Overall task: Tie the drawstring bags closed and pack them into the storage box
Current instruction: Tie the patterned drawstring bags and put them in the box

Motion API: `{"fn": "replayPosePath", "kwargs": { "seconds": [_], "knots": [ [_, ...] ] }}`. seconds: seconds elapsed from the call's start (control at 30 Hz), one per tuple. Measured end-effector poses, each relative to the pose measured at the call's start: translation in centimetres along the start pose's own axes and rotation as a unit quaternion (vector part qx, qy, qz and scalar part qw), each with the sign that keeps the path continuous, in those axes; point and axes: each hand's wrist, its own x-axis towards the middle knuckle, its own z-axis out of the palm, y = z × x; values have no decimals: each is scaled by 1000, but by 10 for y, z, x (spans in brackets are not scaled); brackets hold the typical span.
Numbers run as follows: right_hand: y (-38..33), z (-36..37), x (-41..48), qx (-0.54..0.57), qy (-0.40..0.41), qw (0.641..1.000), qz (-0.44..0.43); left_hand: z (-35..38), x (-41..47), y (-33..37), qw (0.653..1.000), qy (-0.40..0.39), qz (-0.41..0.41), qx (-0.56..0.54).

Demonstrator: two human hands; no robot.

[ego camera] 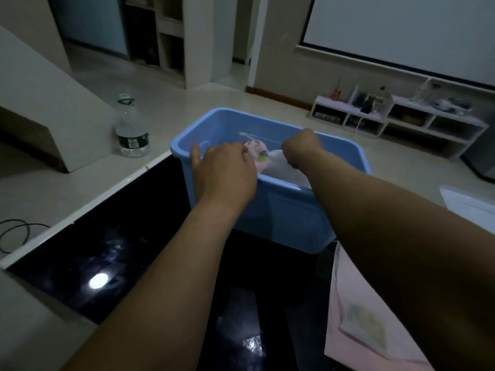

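Note:
A blue plastic storage box (281, 210) stands on the glossy black table (112, 253). Inside it lie a pink drawstring bag (258, 153) and a white bag (284, 170), partly hidden by my hands. My left hand (223, 172) reaches over the box's near rim, fingers curled down toward the pink bag; what it holds is hidden. My right hand (302, 148) is closed in a fist above the white bag, apparently gripping its top. Another pale pink bag (359, 317) lies flat on the table under my right forearm.
A clear water bottle (132, 135) stands on the floor left of the box. A black cable (16, 234) loops on the floor at the far left. A low white shelf unit (396, 121) lines the far wall under a projector screen.

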Motion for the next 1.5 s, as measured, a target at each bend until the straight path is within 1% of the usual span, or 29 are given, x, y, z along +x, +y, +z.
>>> {"fn": "replayPosePath", "kwargs": {
  "seconds": [0.1, 0.2, 0.27, 0.33, 0.43, 0.5, 0.53, 0.6, 0.67, 0.73, 0.8, 0.83, 0.9, 0.97, 1.03, 1.07, 1.17, 1.23, 1.3, 1.4, 1.5],
  "knots": [
    [3, -12, -10, 17, 49, 998, -30, 1, -2, 5, 1000, -7, 9, 6],
    [19, -31, -31, 99, 57, 992, -60, 3, -9, 24, 999, -1, 45, -23],
    [29, -53, -61, 138, 69, 983, -103, 7, -19, 41, 995, 0, 78, -69],
    [44, -80, -93, 167, 98, 969, -150, 13, -34, 64, 986, -6, 113, -125],
    [85, -122, -143, 203, 121, 955, -177, 20, -73, 107, 965, -32, 177, -189],
    [127, -139, -171, 209, 118, 960, -145, 27, -105, 129, 956, -90, 198, -199],
    [150, -143, -182, 206, 107, 966, -112, 33, -118, 134, 952, -136, 203, -184],
    [203, -146, -202, 184, 67, 980, -18, 54, -143, 137, 941, -244, 209, -109],
    [259, -141, -213, 135, 31, 987, 78, 78, -165, 130, 920, -344, 188, -20],
    [296, -133, -217, 55, 15, 991, 122, 94, -178, 118, 904, -395, 155, 46],
    [316, -126, -219, -5, -12, 991, 130, 104, -186, 113, 896, -415, 136, 80],
    [319, -122, -216, -16, -18, 992, 123, 106, -186, 112, 896, -418, 127, 84],
    [318, -116, -211, 10, -12, 992, 124, 109, -183, 113, 896, -422, 107, 81],
    [316, -112, -205, 88, -10, 984, 156, 112, -178, 114, 900, -426, 76, 59],
    [315, -109, -201, 149, -20, 968, 203, 116, -176, 114, 905, -424, 35, 17],
    [315, -108, -201, 154, -21, 963, 218, 118, -175, 113, 905, -426, 13, -8],
    [318, -109, -200, 162, -15, 959, 232, 123, -171, 109, 890, -438, -52, -116],
    [314, -117, -206, 180, -27, 954, 238, 123, -169, 107, 880, -439, -74, -164],
    [311, -127, -217, 200, -64, 947, 244, 122, -169, 104, 883, -433, -75, -165],
    [305, -136, -236, 159, -157, 944, 244, 125, -173, 101, 883, -436, -69, -160],
    [304, -137, -240, 161, -186, 935, 253, 126, -175, 101, 882, -442, -62, -153]
  ]
}}
